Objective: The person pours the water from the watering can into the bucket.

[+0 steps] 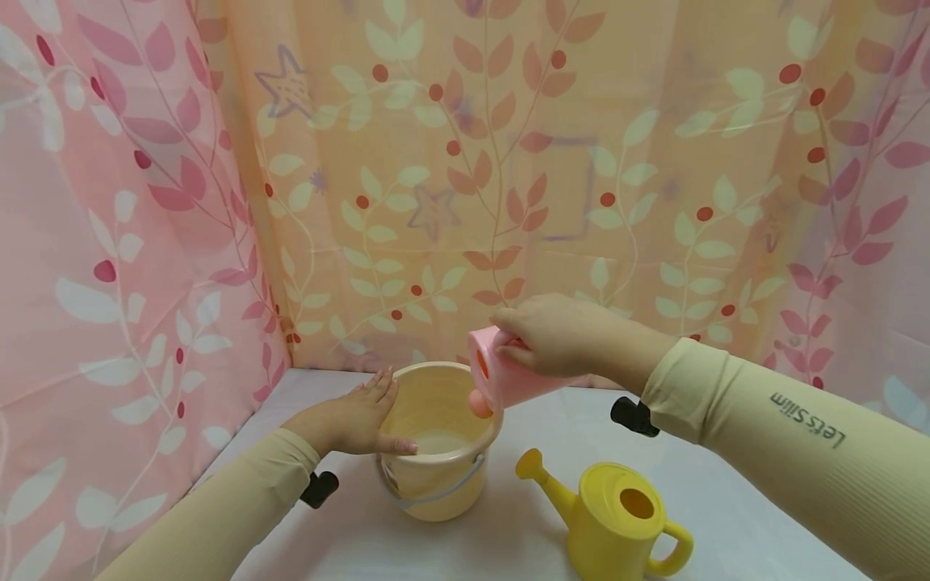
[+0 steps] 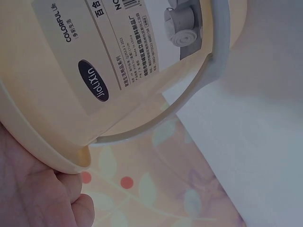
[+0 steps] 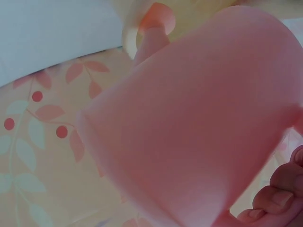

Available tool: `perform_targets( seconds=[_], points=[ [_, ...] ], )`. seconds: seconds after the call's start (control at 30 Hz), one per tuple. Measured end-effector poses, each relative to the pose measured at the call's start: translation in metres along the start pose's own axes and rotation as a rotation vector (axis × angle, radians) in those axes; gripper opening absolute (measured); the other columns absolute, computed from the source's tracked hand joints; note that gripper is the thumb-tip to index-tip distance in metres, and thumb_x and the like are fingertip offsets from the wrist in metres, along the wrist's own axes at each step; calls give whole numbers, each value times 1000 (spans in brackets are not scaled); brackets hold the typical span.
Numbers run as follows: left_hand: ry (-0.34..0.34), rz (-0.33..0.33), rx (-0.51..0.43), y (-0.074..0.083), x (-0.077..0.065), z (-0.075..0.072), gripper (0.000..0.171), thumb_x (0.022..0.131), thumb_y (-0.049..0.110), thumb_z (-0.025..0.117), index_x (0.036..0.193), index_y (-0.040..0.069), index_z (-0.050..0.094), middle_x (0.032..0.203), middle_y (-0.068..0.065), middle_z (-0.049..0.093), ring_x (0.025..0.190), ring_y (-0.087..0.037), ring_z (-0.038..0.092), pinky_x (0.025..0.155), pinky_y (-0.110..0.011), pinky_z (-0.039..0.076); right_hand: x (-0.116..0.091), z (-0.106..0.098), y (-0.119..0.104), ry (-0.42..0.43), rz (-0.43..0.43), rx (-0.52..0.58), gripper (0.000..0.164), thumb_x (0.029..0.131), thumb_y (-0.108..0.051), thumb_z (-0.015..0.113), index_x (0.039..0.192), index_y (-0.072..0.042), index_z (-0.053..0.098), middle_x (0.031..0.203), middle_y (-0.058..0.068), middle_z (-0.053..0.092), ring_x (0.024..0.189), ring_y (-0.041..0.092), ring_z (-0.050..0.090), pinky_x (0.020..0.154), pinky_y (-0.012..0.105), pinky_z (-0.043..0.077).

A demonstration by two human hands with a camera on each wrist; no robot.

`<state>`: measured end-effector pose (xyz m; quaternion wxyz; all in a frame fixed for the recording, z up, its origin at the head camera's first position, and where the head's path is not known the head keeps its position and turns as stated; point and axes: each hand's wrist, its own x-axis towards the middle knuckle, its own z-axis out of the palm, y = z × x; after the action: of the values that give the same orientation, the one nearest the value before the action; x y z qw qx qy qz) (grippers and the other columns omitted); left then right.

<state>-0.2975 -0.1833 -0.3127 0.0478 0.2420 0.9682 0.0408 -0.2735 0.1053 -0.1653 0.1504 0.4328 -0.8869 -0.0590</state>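
A cream bucket [image 1: 443, 492] with a grey handle stands on the white tabletop. My left hand [image 1: 356, 415] rests on its left rim, fingers stretched toward the back and thumb lying along the front rim. In the left wrist view, the labelled bucket wall [image 2: 52, 61] fills the upper left, beside part of the hand [image 2: 38, 189]. My right hand [image 1: 548, 335] grips the handle of a pink watering can [image 1: 526, 387], tipped so that its spout head overlaps the bucket's right rim. The right wrist view shows the can's body [image 3: 189, 118] with curled fingers [image 3: 274, 198] at its handle.
A yellow watering can [image 1: 617, 524] stands upright to the right of the bucket, its spout pointing left. Patterned curtains [image 1: 465, 202] hang behind the white table [image 1: 327, 541] and along its sides. Small black devices [image 1: 635, 415] sit under both wrists.
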Motion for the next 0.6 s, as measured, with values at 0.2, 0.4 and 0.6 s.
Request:
perform_targets(
  seconds=[0.2, 0.4, 0.6],
  points=[
    [2, 3, 10, 1, 0, -1, 115, 72, 77, 45, 141, -10, 18, 149, -27, 5, 138, -35, 6, 109, -50, 16, 1, -1, 0, -20, -2, -8, 6, 86, -22, 55, 85, -17, 51, 67, -6, 47, 66, 15, 48, 63, 29, 43],
    [8, 4, 20, 1, 0, -1, 114, 72, 78, 45, 141, -10, 18, 149, -27, 6, 138, -36, 7, 109, -49, 16, 1, -2, 0, -37, -3, -9, 7, 87, -22, 55, 84, -18, 50, 66, -6, 47, 66, 14, 48, 64, 29, 43],
    [6, 2, 10, 0, 0, 0, 114, 72, 77, 45, 141, -10, 18, 149, -27, 6, 138, -36, 6, 109, -50, 16, 2, -2, -2, -51, 6, -12, 12, 87, -23, 57, 80, -19, 48, 66, -6, 47, 66, 14, 48, 62, 29, 43]
  ],
)
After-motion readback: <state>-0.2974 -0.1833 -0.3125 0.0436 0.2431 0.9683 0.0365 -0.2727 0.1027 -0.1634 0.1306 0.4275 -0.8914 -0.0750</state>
